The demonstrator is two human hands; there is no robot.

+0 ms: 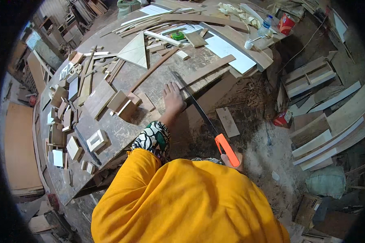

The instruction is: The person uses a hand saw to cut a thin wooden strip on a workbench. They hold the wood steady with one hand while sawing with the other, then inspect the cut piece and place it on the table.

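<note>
A handsaw with an orange handle [227, 150] is in my right hand [239, 160], low at my right side and partly hidden behind the handle and my yellow top. Its dark blade [202, 111] slants up and left, lying across a narrow wooden board [210, 70] at the table's edge. My left hand [174, 98] lies flat with fingers stretched, pressing near the board's left end, just left of the blade. Whether the teeth have entered the wood, I cannot tell.
Across the worktable [121, 133] lie wood strips, small blocks and a triangular panel [134, 52]. A green tape measure [177, 36], a white board [231, 52] and a plastic bottle [266, 25] sit farther back. An offcut [228, 122] lies below, near a wooden frame [310, 77].
</note>
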